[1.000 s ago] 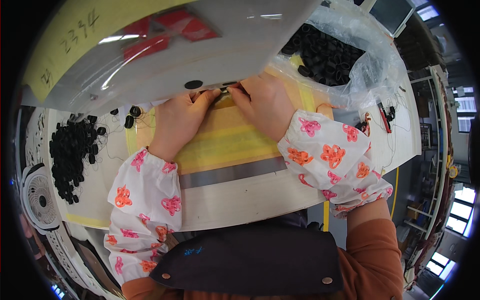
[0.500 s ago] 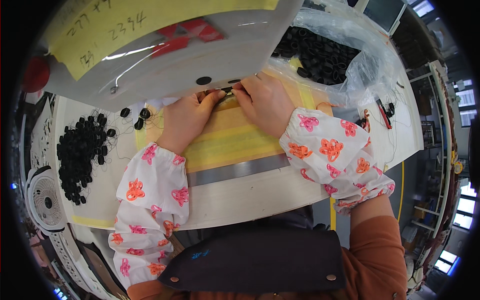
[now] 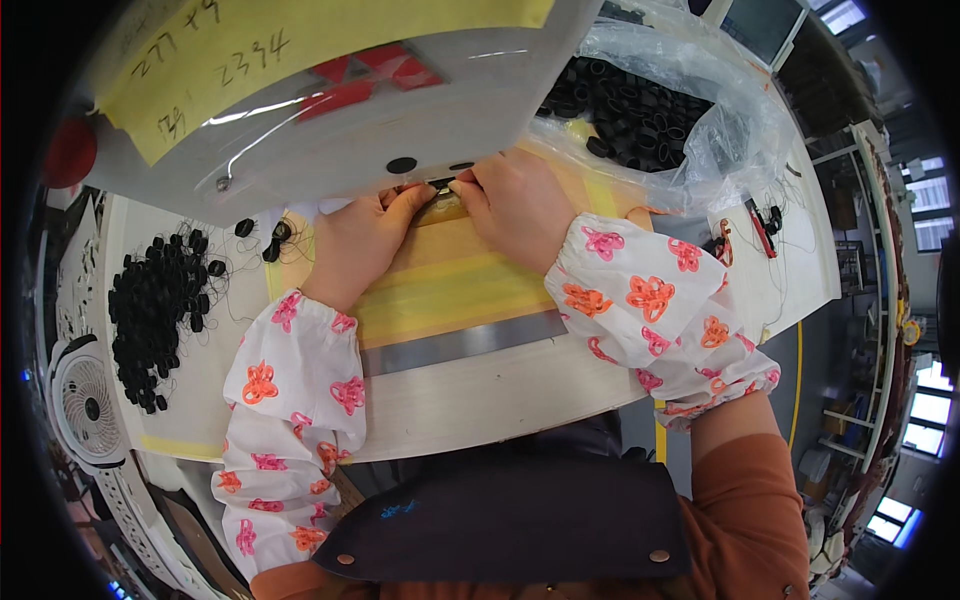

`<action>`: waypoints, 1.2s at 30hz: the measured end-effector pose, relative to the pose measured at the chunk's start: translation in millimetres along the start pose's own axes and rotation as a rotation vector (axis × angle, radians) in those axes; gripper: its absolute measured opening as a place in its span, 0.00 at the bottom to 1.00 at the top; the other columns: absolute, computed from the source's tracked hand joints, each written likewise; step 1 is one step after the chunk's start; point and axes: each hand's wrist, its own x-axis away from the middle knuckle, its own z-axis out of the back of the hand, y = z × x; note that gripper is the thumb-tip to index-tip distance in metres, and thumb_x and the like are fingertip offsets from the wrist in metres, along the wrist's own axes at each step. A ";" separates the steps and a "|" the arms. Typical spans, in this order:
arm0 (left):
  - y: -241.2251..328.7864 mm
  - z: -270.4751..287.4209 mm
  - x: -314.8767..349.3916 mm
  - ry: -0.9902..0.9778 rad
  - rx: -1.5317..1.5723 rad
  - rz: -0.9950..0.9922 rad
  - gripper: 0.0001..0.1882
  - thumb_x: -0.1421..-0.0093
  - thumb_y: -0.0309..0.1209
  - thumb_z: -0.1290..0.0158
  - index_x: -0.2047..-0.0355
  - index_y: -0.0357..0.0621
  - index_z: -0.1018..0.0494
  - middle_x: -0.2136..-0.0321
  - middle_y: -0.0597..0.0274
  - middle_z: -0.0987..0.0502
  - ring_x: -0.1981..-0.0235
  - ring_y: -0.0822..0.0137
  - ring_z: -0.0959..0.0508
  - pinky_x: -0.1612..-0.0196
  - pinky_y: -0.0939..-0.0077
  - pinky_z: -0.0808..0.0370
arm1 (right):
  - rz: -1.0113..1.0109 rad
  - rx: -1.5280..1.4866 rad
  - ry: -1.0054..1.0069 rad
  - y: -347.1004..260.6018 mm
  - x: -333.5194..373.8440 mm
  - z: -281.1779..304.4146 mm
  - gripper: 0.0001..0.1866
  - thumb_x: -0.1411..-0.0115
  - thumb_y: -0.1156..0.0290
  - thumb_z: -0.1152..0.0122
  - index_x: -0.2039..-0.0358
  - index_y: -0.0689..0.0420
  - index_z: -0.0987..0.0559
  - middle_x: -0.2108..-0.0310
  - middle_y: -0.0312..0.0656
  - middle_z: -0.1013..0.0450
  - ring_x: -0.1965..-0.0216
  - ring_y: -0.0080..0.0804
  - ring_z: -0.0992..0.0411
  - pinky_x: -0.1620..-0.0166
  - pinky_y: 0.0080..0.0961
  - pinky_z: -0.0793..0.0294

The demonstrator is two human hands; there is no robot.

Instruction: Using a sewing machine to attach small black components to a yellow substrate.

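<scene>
My left hand (image 3: pixel 365 235) and my right hand (image 3: pixel 515 205) meet under the lower edge of a white sewing machine head (image 3: pixel 340 140). Both are closed in a pinch, thumbs facing each other. Between the fingertips is a small black piece (image 3: pixel 440 186), mostly covered by the fingers and the machine. Below the hands lies a work surface covered with yellow tape (image 3: pixel 450 290), with a metal strip (image 3: pixel 460 343) along its near side. The needle area is hidden from view.
On the left lies a heap of small black rings (image 3: pixel 155 310) with loose threads. At the back right, a clear plastic bag (image 3: pixel 735 130) holds several black bands (image 3: pixel 640 120). Red-handled thread snips (image 3: pixel 761 228) rest at the right. A white fan (image 3: pixel 90 405) stands beyond the table's left edge.
The whole view has shifted slightly. Both hands stay pinched at the same spot under the machine, with the fingertips only slightly rearranged around the black piece.
</scene>
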 end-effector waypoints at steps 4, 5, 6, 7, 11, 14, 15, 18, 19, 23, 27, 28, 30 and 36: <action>2.3 0.7 -1.7 -0.030 -0.030 0.034 0.20 0.49 0.46 0.47 0.79 0.39 0.26 0.88 0.63 0.29 0.85 0.75 0.31 0.79 0.80 0.35 | -0.008 0.012 0.015 -0.6 0.6 -1.3 0.08 0.52 0.75 0.47 0.73 0.63 0.35 0.75 0.51 0.32 0.75 0.50 0.31 0.72 0.38 0.31; 3.0 -0.3 -2.3 -0.052 -0.055 0.057 0.20 0.49 0.46 0.47 0.79 0.39 0.27 0.87 0.64 0.29 0.84 0.75 0.31 0.78 0.80 0.35 | -0.054 -0.007 0.028 -1.0 1.1 0.2 0.06 0.52 0.75 0.46 0.75 0.64 0.32 0.77 0.50 0.31 0.75 0.48 0.31 0.71 0.36 0.32; 4.5 -0.5 -2.0 -0.073 -0.080 0.077 0.20 0.49 0.46 0.47 0.79 0.39 0.27 0.87 0.64 0.29 0.84 0.75 0.31 0.78 0.81 0.35 | -0.100 -0.025 0.043 -1.7 1.7 1.9 0.06 0.52 0.75 0.45 0.77 0.65 0.29 0.79 0.50 0.30 0.75 0.47 0.31 0.70 0.34 0.32; 3.6 0.4 -1.0 -0.072 -0.083 0.079 0.20 0.49 0.46 0.47 0.79 0.39 0.27 0.87 0.64 0.29 0.84 0.75 0.31 0.78 0.81 0.35 | -0.098 -0.028 0.043 -2.1 1.3 1.2 0.06 0.52 0.75 0.45 0.77 0.65 0.29 0.79 0.50 0.30 0.75 0.47 0.31 0.70 0.34 0.32; -2.2 -0.8 0.2 -0.017 0.000 0.074 0.20 0.50 0.46 0.46 0.80 0.38 0.28 0.88 0.65 0.30 0.85 0.75 0.32 0.79 0.80 0.36 | -0.042 -0.042 0.041 -0.5 0.2 -3.5 0.05 0.53 0.76 0.45 0.77 0.64 0.29 0.78 0.50 0.31 0.75 0.47 0.32 0.71 0.34 0.32; 6.0 -2.3 -0.5 -0.015 0.014 0.044 0.20 0.50 0.46 0.46 0.81 0.38 0.29 0.89 0.65 0.30 0.86 0.76 0.32 0.80 0.80 0.36 | -0.049 -0.044 0.050 2.6 1.8 0.3 0.05 0.53 0.77 0.45 0.76 0.64 0.30 0.78 0.49 0.32 0.76 0.47 0.32 0.72 0.34 0.33; 10.5 -1.9 -0.4 -0.023 -0.007 0.051 0.20 0.50 0.45 0.46 0.81 0.38 0.29 0.89 0.66 0.30 0.85 0.77 0.32 0.80 0.81 0.36 | -0.050 -0.057 0.055 3.2 1.7 3.1 0.05 0.53 0.77 0.45 0.76 0.63 0.31 0.79 0.49 0.32 0.76 0.47 0.32 0.73 0.34 0.34; 14.3 -0.4 -0.6 -0.011 -0.026 0.018 0.19 0.50 0.43 0.45 0.81 0.36 0.29 0.87 0.65 0.30 0.85 0.77 0.32 0.80 0.81 0.37 | -0.010 -0.064 0.090 5.8 1.9 0.9 0.06 0.52 0.77 0.45 0.76 0.62 0.32 0.79 0.49 0.32 0.76 0.47 0.33 0.74 0.34 0.35; 12.5 0.2 -1.3 -0.010 -0.029 0.014 0.19 0.50 0.43 0.45 0.81 0.36 0.29 0.87 0.65 0.30 0.85 0.77 0.32 0.80 0.81 0.37 | -0.009 -0.064 0.095 5.8 1.7 -0.8 0.06 0.52 0.77 0.45 0.76 0.62 0.32 0.79 0.49 0.32 0.76 0.47 0.33 0.74 0.34 0.35; 2.9 -6.3 -1.2 0.007 -0.009 -0.010 0.13 0.49 0.40 0.48 0.74 0.42 0.26 0.84 0.61 0.26 0.83 0.67 0.27 0.78 0.78 0.34 | -0.016 -0.104 0.083 9.0 2.0 -3.7 0.06 0.52 0.77 0.45 0.76 0.62 0.33 0.80 0.48 0.32 0.77 0.47 0.33 0.74 0.33 0.35; 2.7 -4.7 11.3 0.111 -0.051 -0.259 0.11 0.49 0.34 0.48 0.81 0.40 0.30 0.87 0.59 0.30 0.85 0.62 0.31 0.78 0.73 0.36 | 0.033 -0.127 0.039 11.1 3.6 -4.8 0.06 0.52 0.75 0.44 0.76 0.62 0.31 0.81 0.47 0.32 0.78 0.44 0.32 0.75 0.32 0.34; 3.1 -3.4 18.1 0.112 -0.038 -0.269 0.11 0.49 0.34 0.48 0.81 0.40 0.30 0.87 0.59 0.30 0.85 0.62 0.31 0.78 0.73 0.36 | 0.033 -0.111 0.042 9.6 2.9 -0.3 0.06 0.52 0.75 0.44 0.76 0.62 0.31 0.81 0.47 0.32 0.78 0.44 0.32 0.75 0.32 0.34; 6.6 4.7 40.4 0.145 -0.259 -0.399 0.13 0.48 0.32 0.49 0.86 0.40 0.35 0.90 0.57 0.34 0.87 0.60 0.34 0.76 0.70 0.40 | 0.079 -0.101 0.027 5.1 2.7 11.9 0.06 0.52 0.74 0.44 0.77 0.62 0.29 0.79 0.46 0.31 0.77 0.41 0.31 0.74 0.30 0.33; -53.8 69.0 56.4 0.221 -0.332 -0.173 0.13 0.48 0.32 0.48 0.86 0.41 0.34 0.91 0.63 0.35 0.88 0.68 0.37 0.74 0.75 0.41 | 0.028 0.396 0.127 52.3 -14.7 71.3 0.06 0.54 0.74 0.45 0.73 0.58 0.26 0.73 0.42 0.30 0.71 0.40 0.30 0.69 0.31 0.31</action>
